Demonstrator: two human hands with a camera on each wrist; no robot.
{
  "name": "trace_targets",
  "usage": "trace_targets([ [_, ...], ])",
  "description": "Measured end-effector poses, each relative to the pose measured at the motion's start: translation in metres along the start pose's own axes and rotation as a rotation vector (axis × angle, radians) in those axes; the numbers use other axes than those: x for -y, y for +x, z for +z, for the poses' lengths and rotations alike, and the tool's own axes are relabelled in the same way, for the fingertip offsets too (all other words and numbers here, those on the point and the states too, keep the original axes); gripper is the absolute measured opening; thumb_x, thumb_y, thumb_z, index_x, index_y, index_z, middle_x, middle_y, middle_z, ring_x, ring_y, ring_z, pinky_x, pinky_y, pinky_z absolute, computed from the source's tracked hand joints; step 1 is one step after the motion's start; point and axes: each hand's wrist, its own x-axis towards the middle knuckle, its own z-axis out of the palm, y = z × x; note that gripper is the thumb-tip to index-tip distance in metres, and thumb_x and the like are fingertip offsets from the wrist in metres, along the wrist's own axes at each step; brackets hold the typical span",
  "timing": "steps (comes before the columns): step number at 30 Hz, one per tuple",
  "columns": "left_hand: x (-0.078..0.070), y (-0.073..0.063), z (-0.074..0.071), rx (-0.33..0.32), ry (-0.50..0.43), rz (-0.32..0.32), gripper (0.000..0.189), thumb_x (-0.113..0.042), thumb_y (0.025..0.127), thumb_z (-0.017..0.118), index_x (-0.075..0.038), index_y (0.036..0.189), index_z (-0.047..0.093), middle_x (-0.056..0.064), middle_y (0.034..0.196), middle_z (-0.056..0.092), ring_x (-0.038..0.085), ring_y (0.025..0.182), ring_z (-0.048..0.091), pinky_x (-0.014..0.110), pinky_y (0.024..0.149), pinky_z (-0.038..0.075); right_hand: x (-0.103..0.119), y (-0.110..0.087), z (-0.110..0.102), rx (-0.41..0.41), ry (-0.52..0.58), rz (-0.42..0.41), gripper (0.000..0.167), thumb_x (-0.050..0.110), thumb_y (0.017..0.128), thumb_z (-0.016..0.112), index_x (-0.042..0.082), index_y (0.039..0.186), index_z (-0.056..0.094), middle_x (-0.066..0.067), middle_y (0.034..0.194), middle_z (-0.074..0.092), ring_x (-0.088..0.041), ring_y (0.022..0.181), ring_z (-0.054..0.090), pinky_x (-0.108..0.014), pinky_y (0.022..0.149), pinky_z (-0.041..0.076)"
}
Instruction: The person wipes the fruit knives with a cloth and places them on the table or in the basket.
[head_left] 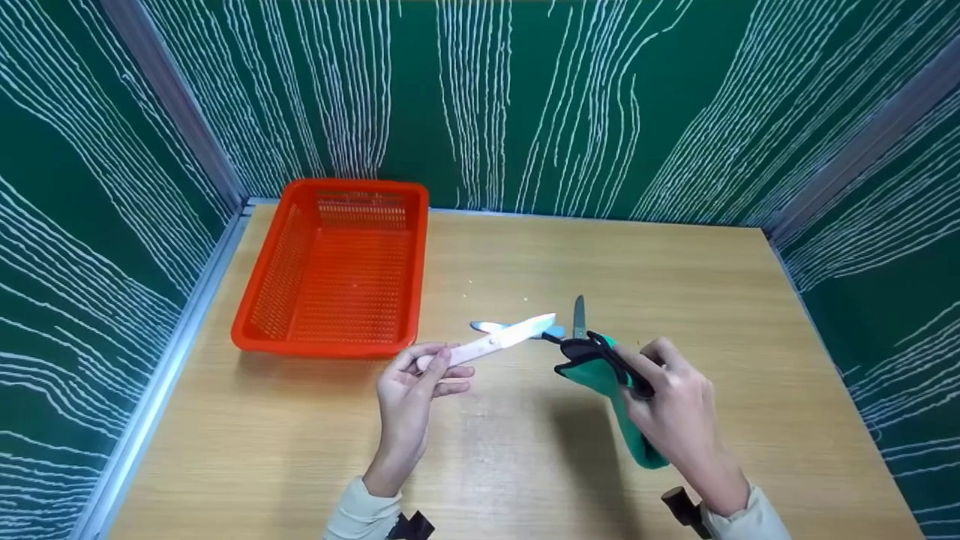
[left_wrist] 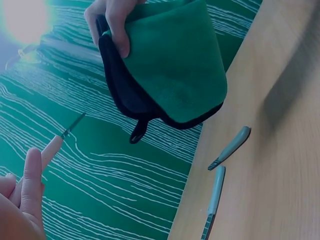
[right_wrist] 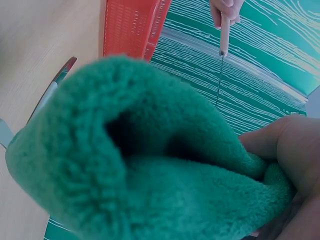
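My left hand [head_left: 405, 394] pinches the pale pinkish handle of a knife [head_left: 480, 348] between thumb and fingers, its blade angled up to the right above the table. In the right wrist view this knife [right_wrist: 224, 37] points downward. My right hand [head_left: 671, 397] grips a folded green cloth [head_left: 641, 439] by its black-trimmed edge, and the fluffy cloth hangs beneath the fingers. Two more knives lie on the table, seen in the left wrist view: one knife [left_wrist: 234, 146] and a second knife [left_wrist: 216, 192], with blue-grey handles. In the head view the cloth and held knife partly cover them.
An orange-red plastic basket [head_left: 322, 346] stands at the back left of the wooden table [head_left: 495, 465]. Green panels [head_left: 412, 97] with wavy white lines enclose the table at the back and both sides.
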Motion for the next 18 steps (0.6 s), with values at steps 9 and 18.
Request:
trace_targets([
  [9,-0.008,0.005,-0.013,-0.057,-0.007,-0.008,0.031,0.008,0.080,0.069,0.014,0.106,0.051,0.029,0.101,0.063,0.039,0.082,0.068,0.047,0.070,0.057,-0.003,-0.001,-0.003,0.015,0.005,0.018,0.041,-0.009,0.061,0.069,0.006,0.099,0.075,-0.006,0.078,0.054,-0.014,0.058,0.050,-0.029,0.044,0.043],
  [18,-0.012,0.016,-0.025,-0.144,0.006,0.040,0.035,0.012,0.078,0.069,0.017,0.108,0.051,0.031,0.104,0.060,0.038,0.084,0.068,0.045,0.070,0.057,-0.006,-0.001,-0.003,-0.004,0.015,0.042,0.041,-0.013,0.060,0.070,0.004,0.097,0.075,-0.007,0.077,0.053,-0.014,0.057,0.049,-0.030,0.044,0.045],
])
